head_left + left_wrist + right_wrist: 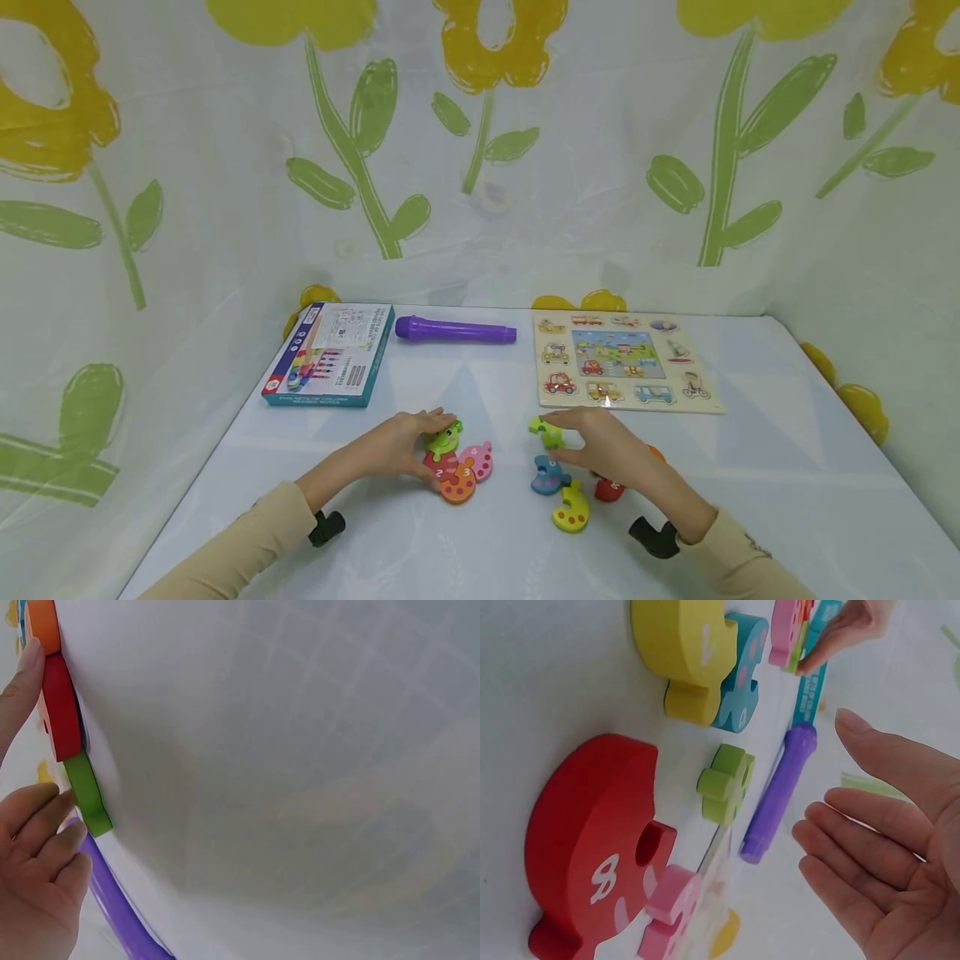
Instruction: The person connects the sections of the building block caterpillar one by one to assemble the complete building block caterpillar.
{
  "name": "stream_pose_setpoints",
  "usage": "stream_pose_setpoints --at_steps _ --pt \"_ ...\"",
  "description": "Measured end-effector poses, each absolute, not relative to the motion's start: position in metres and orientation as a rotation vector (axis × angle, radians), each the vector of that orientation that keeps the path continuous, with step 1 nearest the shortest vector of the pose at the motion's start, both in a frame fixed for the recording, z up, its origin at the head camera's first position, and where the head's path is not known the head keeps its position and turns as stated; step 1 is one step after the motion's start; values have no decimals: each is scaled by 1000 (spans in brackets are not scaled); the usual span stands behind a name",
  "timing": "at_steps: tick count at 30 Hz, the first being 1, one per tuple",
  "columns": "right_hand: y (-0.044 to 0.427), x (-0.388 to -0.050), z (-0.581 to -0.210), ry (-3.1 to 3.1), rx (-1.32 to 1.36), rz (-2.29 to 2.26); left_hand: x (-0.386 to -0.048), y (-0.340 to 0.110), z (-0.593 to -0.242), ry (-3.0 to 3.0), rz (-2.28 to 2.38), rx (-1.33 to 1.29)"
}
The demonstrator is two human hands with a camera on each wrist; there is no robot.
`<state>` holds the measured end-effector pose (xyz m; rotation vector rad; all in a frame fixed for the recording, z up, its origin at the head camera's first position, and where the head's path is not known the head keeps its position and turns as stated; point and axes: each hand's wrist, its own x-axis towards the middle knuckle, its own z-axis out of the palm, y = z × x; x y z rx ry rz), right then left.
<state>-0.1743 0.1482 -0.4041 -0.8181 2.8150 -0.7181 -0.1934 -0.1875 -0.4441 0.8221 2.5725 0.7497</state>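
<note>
My left hand grips the left side of a joined puzzle, thumb by the red and orange pieces and index finger at the green one. That puzzle has a smiling green head, a red piece marked 2, an orange piece marked 3 and a pink piece marked 4. Fingers extended and holding nothing, my right hand hovers above loose pieces: light green, blue, yellow and red marked 8. A pink piece shows in the right wrist view.
Behind the hands lie a flat boxed set at left, a purple marker-like tube in the middle and a wooden vehicle picture board at right. An orange piece is partly hidden by the right wrist. Flower-patterned curtains surround the table.
</note>
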Motion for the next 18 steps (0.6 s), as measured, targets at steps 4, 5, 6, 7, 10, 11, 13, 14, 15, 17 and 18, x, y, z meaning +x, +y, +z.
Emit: stream_pose_setpoints --at_steps 4,5,6,7,10,11,13,14,15,17,18 --pt "151 -178 -406 2817 -826 -712 -196 -189 -444 2551 763 838" --pt "152 -179 -407 2814 -825 -716 -196 -189 -444 2544 768 837" --pt "153 -180 -407 2811 -824 -719 -197 -190 -444 2537 773 836" --pt "154 -182 -408 2806 -826 -724 -198 -191 -444 2531 776 835" --pt "156 -186 -410 2787 -840 -739 -200 -192 -445 2513 792 840" --pt "156 -187 -411 2779 -843 -744 -200 -193 -445 2508 797 850" --pt "157 -191 -412 2763 -857 -747 -201 -193 -445 2499 797 877" --pt "158 -192 -413 2754 -855 -751 -202 -193 -445 2497 793 893" --pt "158 -193 -414 2752 -862 -752 -202 -193 -445 2495 789 909" --pt "158 -196 -415 2750 -873 -750 -203 -193 -444 2493 779 931" --pt "158 -197 -416 2757 -889 -736 -204 -193 -444 2493 772 940"
